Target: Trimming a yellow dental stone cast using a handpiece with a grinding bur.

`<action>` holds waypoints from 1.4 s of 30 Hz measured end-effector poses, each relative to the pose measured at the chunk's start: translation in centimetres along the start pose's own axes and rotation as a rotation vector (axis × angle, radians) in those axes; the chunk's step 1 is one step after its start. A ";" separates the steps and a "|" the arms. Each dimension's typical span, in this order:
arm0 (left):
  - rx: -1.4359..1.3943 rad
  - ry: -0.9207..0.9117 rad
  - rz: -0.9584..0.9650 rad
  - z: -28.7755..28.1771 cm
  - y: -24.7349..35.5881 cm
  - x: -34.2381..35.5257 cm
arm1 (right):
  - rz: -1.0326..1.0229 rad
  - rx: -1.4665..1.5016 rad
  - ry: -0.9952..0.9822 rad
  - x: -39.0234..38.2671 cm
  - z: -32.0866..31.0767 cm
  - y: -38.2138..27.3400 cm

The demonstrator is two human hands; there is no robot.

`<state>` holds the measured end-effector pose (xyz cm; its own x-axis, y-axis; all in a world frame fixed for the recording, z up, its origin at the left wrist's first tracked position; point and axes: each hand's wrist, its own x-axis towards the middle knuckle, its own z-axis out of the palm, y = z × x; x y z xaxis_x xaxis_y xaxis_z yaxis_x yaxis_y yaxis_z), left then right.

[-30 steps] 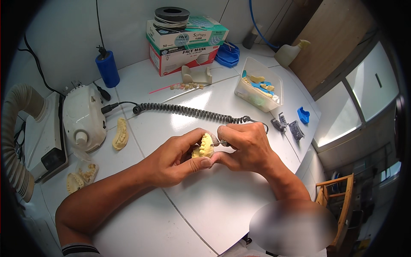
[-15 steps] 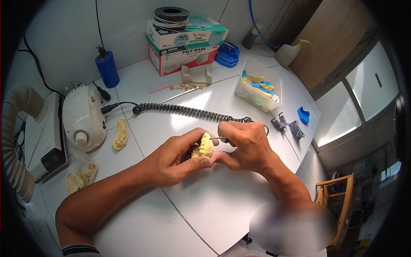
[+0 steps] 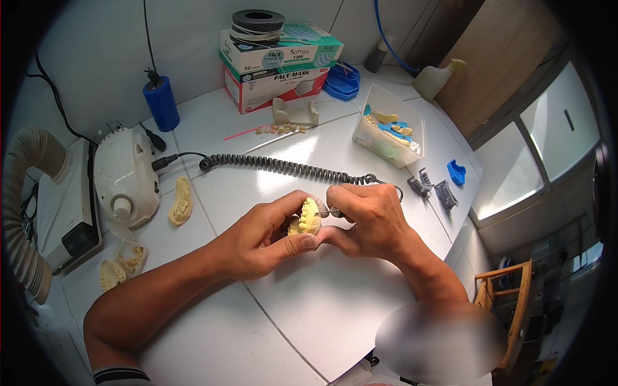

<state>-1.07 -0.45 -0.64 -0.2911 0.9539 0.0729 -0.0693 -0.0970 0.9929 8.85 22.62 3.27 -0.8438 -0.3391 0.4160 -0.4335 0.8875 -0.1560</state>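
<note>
While the left hand (image 3: 261, 241) clamps the dental model (image 3: 311, 219) over the counter (image 3: 360, 296), inward of its right edge, the right hand (image 3: 370, 215) grips a slim tool (image 3: 335, 211). The tool has dropped slightly, suggesting a new working spot.

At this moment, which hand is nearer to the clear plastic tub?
Right. The right hand, holding a handheld tool, is on the near side of the clear plastic tub; the left hand, holding a yellow dental model, is farther away toward the left.
</note>
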 end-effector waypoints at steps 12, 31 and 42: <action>0.022 0.005 -0.016 -0.1 -0.1 0.0 | -0.010 -0.015 0.001 -0.1 0.1 0.1; -0.179 0.230 0.094 0.6 -0.2 0.7 | 0.044 -0.093 0.111 0.2 -0.1 -0.1; -0.131 0.227 0.079 0.6 -0.1 0.6 | 0.048 -0.111 0.069 0.2 -0.3 0.5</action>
<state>-0.68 0.25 -0.59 -0.5060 0.8553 0.1116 -0.1568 -0.2185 0.9632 8.61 23.13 3.55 -0.8374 -0.2760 0.4719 -0.3518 0.9327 -0.0789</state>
